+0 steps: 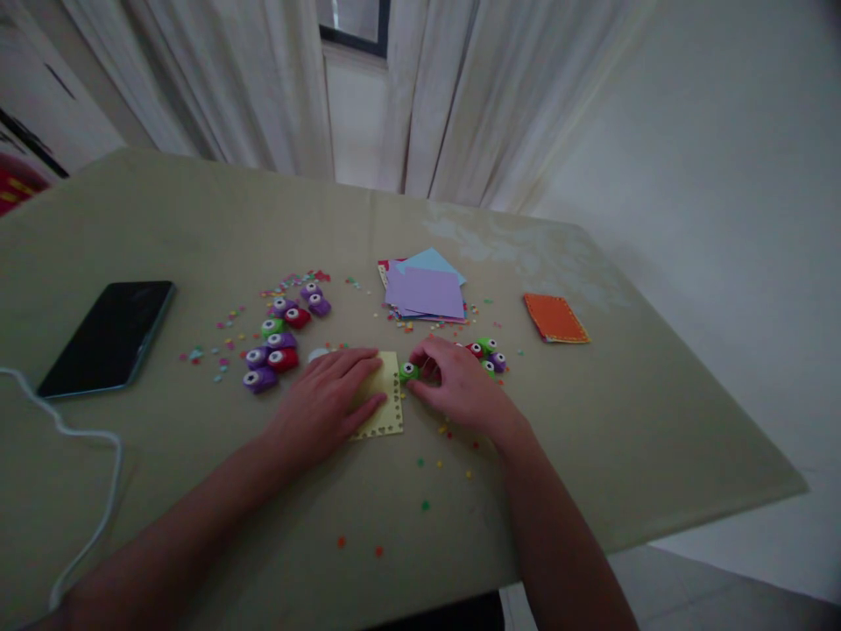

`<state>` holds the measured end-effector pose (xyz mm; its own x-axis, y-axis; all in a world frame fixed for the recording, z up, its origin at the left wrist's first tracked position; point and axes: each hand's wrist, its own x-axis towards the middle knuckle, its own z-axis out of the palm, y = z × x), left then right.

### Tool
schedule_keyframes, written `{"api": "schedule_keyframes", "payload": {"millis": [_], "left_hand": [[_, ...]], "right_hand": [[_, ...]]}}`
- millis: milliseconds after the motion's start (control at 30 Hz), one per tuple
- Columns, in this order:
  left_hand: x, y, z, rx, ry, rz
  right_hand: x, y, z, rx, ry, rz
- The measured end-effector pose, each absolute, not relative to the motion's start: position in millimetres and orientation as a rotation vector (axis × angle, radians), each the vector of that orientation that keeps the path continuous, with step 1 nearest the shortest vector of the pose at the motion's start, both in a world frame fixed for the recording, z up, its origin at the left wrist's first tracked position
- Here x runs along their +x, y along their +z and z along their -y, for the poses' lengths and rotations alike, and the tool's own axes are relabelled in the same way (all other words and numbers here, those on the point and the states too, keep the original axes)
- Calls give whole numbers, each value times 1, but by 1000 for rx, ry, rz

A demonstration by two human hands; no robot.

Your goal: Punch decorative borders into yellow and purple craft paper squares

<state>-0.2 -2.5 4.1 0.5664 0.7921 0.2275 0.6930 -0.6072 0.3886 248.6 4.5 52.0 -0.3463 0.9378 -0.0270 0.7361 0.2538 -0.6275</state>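
Observation:
My left hand (332,399) lies flat with fingers stretched over a pale yellow sheet of paper (389,399). Small punched shapes run along the sheet's right and bottom edges. At its upper right edge sits a green craft punch (408,372), gripped between the thumb and fingers of my right hand (456,381). Just beyond that hand, several red, green and purple craft punches (487,345) stand in a cluster, partly hidden by it. More punches, mostly purple (281,341), are grouped left of the paper. A whitish round thing (318,354) is half covered by my left hand.
Coloured papers (430,294) are stacked toward the back, and an orange stack (557,317) lies right. A black-screened tablet (109,337) and a white cable (98,434) are on the left. Confetti bits (425,506) are scattered over the cloth-covered table (657,421).

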Motion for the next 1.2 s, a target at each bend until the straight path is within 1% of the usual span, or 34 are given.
{"api": "schedule_keyframes", "payload": {"millis": [267,600,867,1200], "left_hand": [[0,5,3,2534,574,-1238],[0,5,3,2531,563,-1246],[0,7,0,2542,527,-1275],[-1,5,0,2537,571,-1273]], "right_hand": [[249,49,-6,-1452,857,2127],[249,45,-8,-1522,848,2021],[246,45,-8,-1577,771,2033],[246,43,-9,-1557,844,1956]]}}
